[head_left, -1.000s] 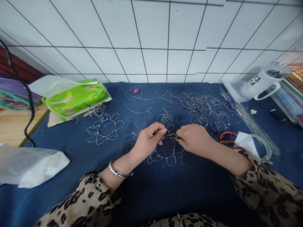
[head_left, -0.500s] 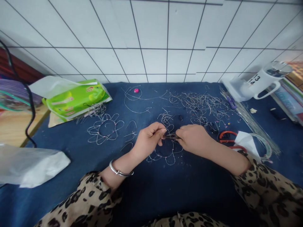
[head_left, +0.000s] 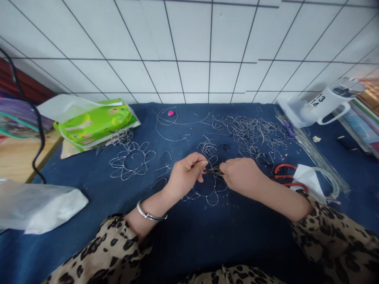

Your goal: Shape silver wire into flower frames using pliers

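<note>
My left hand [head_left: 185,175] pinches the top edge of a wire flower frame [head_left: 204,192] that lies on the blue cloth [head_left: 189,236]. My right hand [head_left: 241,173] is closed round a small dark plier-like tool [head_left: 213,171] whose tip meets the wire right beside my left fingertips. A finished wire flower [head_left: 130,159] with small pink beads lies to the left. Behind my hands sits a tangled heap of wire pieces [head_left: 251,134].
A green packet [head_left: 94,122] and a white plastic bag [head_left: 35,205] lie at the left. Red-handled pliers [head_left: 284,175], a bundle of straight wires [head_left: 314,154] and a white mug [head_left: 331,100] are at the right. A pink bead [head_left: 171,113] rests near the tiled wall.
My right hand and the tool have shifted slightly left, and the wire flower frame has slid a little left with them. My left hand keeps its pinch.
</note>
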Motion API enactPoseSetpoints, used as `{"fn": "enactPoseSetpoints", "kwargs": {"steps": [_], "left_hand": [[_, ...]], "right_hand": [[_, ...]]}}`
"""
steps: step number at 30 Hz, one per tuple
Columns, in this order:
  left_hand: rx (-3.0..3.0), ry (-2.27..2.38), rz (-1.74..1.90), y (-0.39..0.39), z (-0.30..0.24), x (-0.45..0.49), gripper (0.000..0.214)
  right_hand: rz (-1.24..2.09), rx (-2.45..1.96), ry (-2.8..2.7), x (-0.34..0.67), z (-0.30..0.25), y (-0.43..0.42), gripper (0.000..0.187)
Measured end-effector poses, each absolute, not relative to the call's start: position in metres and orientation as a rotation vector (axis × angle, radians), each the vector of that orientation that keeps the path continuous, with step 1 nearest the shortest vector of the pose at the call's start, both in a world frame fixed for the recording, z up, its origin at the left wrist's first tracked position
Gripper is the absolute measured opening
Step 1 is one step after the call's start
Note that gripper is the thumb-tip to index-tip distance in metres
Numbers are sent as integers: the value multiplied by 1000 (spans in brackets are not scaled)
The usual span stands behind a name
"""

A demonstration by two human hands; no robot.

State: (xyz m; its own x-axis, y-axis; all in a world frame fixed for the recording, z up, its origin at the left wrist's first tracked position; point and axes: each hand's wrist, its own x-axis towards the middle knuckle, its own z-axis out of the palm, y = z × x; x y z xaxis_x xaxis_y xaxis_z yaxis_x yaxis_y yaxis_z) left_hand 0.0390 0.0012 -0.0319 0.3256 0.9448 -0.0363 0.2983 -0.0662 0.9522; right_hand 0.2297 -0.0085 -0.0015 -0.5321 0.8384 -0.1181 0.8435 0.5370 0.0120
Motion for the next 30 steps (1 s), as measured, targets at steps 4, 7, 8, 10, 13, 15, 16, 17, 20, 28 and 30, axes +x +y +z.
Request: {"fn": "enactPoseSetpoints", "kwargs": {"steps": [4, 7, 8, 10, 13, 15, 16, 17, 20, 28, 30], "left_hand": [[1606, 1177, 794, 2, -32, 38, 16], [1601, 1160, 787, 3, -31, 38, 16], [1589, 1144, 784, 4, -30, 38, 16], [1558, 1106, 769, 6, -28, 36, 15], [1520, 1058, 700, 10, -23, 33, 13], [1502, 1025, 640, 12, -21, 31, 16], [1493, 1006, 617, 13, -20, 30, 19], [1484, 991, 601, 13, -19, 29, 22], [1455, 987, 595, 13, -19, 29, 25], [1355, 1057, 651, 11, -28, 31, 27], [1348, 1053, 657, 11, -28, 31, 25]], "right_hand": [[-76, 1454, 2662, 230, -1, -9, 16], [-91, 1459, 2654, 230, -1, -8, 16], [-98, 1464, 2650, 230, -1, -8, 17], [-115, 1477, 2644, 232, -2, -6, 18], [-145, 1499, 2634, 235, -4, -4, 19], [-159, 1513, 2633, 237, -5, -3, 20], [-165, 1520, 2635, 237, -6, -2, 20], [-169, 1526, 2639, 238, -6, -2, 20], [-183, 1534, 2644, 238, -6, -1, 21], [-151, 1556, 2645, 235, -2, -6, 18], [-104, 1549, 2651, 235, -3, -7, 15]]}}
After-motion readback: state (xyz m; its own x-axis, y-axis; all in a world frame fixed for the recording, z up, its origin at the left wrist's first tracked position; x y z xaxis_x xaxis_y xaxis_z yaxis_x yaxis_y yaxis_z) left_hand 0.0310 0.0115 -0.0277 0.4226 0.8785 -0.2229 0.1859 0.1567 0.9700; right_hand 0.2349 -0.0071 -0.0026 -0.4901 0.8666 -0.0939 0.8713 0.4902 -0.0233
